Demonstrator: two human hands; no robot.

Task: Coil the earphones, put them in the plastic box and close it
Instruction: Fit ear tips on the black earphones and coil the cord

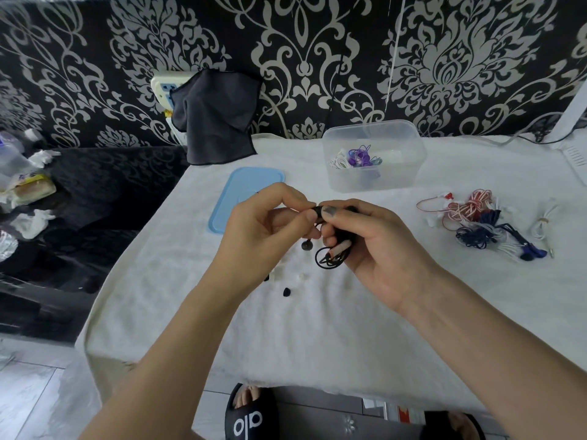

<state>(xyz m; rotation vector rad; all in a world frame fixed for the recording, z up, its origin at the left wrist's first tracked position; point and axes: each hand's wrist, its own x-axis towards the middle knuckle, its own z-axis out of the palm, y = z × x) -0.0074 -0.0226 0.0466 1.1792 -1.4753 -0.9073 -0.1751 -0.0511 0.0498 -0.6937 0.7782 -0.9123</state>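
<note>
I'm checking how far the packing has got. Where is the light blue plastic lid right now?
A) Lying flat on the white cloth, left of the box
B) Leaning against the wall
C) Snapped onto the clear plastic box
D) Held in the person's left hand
A: the light blue plastic lid lies flat on the white cloth, left of the open clear plastic box, while both hands work the black earphones.

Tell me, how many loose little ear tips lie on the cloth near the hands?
3 that I can make out: a black ear tip, a white one and another white one, all below the hands; others may be hidden.
</note>
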